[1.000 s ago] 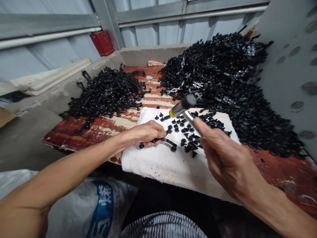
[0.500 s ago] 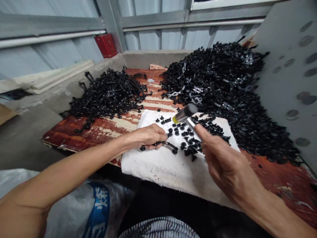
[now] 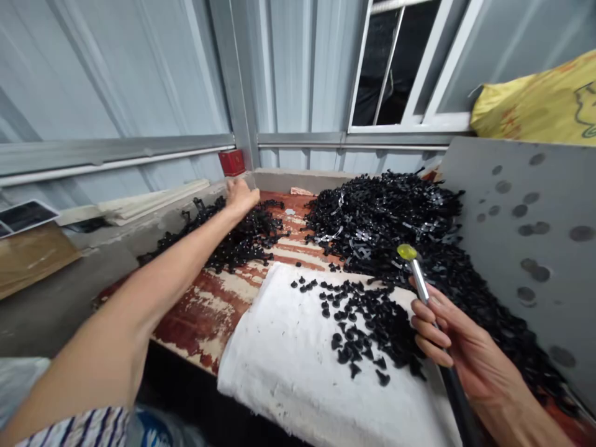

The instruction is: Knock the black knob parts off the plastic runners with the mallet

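Observation:
My left hand [image 3: 241, 195] is stretched over the back of the left pile of black assembled parts [image 3: 223, 245]. Its thumb stands apart from the fingers, and no part shows in it; the fingertips are partly hidden. In my right hand [image 3: 449, 338] is a small mallet [image 3: 419, 282] with a yellow face, a metal shaft and a black handle. The mallet is held upright over the right side of a folded white cloth [image 3: 274, 347]. Small black plugs [image 3: 358, 323] lie scattered and heaped on that cloth, to the left of my right hand.
A large heap of black strip parts [image 3: 382, 211] covers the table's back right. The worn red table [image 3: 205, 310] meets a low ledge at the back. A grey spotted panel [image 3: 507, 230] stands at the right. The red box [image 3: 231, 162] sits in the corner.
My left hand has left the cloth with the black part and reached to the left pile; the part no longer shows. My right hand has drawn the mallet rightward and turned it upright. The view has tilted up.

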### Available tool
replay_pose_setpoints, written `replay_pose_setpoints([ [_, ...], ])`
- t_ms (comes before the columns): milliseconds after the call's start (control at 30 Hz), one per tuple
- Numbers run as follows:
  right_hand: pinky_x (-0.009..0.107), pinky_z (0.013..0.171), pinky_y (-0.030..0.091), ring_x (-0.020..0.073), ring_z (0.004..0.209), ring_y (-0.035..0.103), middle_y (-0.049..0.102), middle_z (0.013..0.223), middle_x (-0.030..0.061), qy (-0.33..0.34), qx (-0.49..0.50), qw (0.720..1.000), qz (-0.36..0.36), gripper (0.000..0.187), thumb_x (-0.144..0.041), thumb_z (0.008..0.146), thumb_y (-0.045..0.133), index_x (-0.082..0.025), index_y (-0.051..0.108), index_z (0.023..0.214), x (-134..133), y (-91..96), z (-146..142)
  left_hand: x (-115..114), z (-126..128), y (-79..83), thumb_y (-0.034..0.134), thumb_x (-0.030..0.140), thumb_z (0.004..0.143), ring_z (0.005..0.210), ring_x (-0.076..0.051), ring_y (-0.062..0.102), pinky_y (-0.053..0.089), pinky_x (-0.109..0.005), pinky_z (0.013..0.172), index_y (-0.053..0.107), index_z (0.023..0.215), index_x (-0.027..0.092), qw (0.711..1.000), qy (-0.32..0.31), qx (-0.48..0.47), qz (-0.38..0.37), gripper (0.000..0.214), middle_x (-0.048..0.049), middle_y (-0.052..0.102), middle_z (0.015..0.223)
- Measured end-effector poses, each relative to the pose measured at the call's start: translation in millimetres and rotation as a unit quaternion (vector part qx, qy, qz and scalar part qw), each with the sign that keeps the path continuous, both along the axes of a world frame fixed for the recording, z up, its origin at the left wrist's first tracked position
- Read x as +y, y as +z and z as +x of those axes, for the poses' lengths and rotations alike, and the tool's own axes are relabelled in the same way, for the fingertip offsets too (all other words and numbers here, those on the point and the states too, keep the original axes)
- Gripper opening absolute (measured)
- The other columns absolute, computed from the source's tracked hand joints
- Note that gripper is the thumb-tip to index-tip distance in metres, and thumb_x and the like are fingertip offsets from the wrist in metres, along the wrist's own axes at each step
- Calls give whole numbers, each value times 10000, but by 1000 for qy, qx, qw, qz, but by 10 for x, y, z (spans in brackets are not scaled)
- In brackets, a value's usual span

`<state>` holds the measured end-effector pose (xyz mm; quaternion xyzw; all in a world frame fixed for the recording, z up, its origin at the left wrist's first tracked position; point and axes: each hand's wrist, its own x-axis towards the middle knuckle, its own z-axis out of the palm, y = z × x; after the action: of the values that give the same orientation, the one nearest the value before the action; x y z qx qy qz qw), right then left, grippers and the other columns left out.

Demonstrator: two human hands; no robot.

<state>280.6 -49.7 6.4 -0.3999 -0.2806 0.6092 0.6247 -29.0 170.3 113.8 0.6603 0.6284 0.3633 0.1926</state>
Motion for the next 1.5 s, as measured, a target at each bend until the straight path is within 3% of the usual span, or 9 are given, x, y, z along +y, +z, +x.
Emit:
replay_pose_setpoints([
  [133, 73, 299, 253, 34, 442, 145, 315, 638, -73, 8, 30, 999, 15, 277, -323, 755, 713, -242, 676, 1017, 54, -87, 151, 214, 529, -437, 609, 223, 861, 867, -190, 614, 474, -256, 727, 640, 851, 94, 994, -50, 89, -35, 133, -67, 655, 852],
  [267, 68, 285, 275, 9, 428, 169, 340, 631, -81, 8, 68, 997, 18, 388, -324, 690, 798, -200, 695, 1044, 56, -146, 236, 331, 1064, -855, 579, 349, 914, 1025, -222, 617, 537, -432, 853, 579, 1210, 158, 980, -116, 131, -89, 353, -92, 604, 1205],
  [500, 67, 273, 322, -7, 396, 255, 404, 612, -88, 28, 121, 992, 20, 422, -282, 684, 827, -191, 685, 1071, 55, -194, 305, 326, 1336, -1096, 599, 330, 903, 978, -209, 630, 550, -401, 815, 588, 1184, 153, 968, -155, 85, -177, 332, -85, 620, 1157],
  [700, 71, 280, 347, -3, 392, 304, 427, 615, -85, 57, 117, 991, 18, 387, -257, 713, 800, -186, 677, 1073, 79, -242, 296, 13, 1228, -1044, 568, 85, 869, 531, -91, 579, 566, -277, 598, 520, 859, 154, 939, -206, -86, -259, 84, 45, 553, 613],
  [867, 76, 275, 354, 2, 382, 345, 464, 604, -86, 65, 122, 990, 25, 392, -244, 704, 803, -162, 665, 1062, 94, -246, 298, -301, 1223, -921, 564, 65, 849, 494, -97, 595, 565, -251, 559, 496, 853, 168, 904, -257, -178, -291, 123, 33, 575, 573],
  [1033, 89, 266, 350, 9, 375, 370, 593, 683, -35, 45, 121, 991, 17, 302, -189, 724, 755, -175, 648, 1006, 109, -253, 360, -529, 1450, -874, 576, 69, 837, 483, -95, 600, 525, -202, 512, 518, 853, 156, 884, -310, -201, -284, 106, -5, 619, 576],
  [1267, 88, 283, 376, 34, 430, 485, 676, 820, 34, -8, 142, 990, 2, 262, -144, 748, 726, -210, 571, 949, 143, -287, 432, -658, 1791, -893, 618, 82, 755, 510, -112, 564, 458, -215, 478, 558, 770, 154, 903, -312, -179, -237, 95, 27, 560, 573],
  [1400, 93, 282, 389, 40, 441, 506, 671, 840, 13, -22, 148, 989, 3, 263, -115, 763, 691, -231, 530, 935, 153, -282, 457, -633, 1818, -868, 653, 84, 677, 464, -56, 370, 264, -176, 428, 599, 680, 149, 926, -305, -144, -169, 85, 74, 443, 516],
  [1500, 99, 282, 387, 38, 437, 505, 672, 861, 14, -34, 146, 989, 8, 281, -119, 777, 686, -237, 510, 962, 153, -268, 470, -653, 1799, -821, 643, 146, 690, 482, -63, 352, 241, -188, 445, 616, 704, 158, 928, -318, -128, -146, 33, 77, 427, 516],
])
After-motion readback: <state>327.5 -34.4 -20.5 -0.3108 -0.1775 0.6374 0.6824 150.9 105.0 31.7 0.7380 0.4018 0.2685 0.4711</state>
